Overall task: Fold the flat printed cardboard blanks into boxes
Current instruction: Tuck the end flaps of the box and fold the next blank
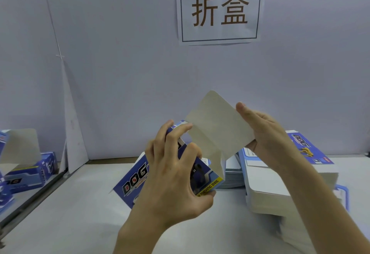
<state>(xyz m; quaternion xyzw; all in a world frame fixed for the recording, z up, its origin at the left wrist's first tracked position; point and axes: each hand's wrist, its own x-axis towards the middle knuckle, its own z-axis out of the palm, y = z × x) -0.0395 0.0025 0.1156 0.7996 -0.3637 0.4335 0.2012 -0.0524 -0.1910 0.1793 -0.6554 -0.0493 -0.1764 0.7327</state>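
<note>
Grey table [70, 223] before a pale wall — one box half-formed in mid-air.
My left hand [172, 175] grips the printed box [208, 181]; my right hand [266, 135], fingers straight, presses its grey flap [216, 125] — light, stiff card, I'd hold near creases.

Left hand [172, 175] hides box [202, 175] front; blank stack [266, 189] cut off rt edge

Packing workstation: wall sign [219, 9] reading 折盒, stacked printed blanks [280, 183].
</note>
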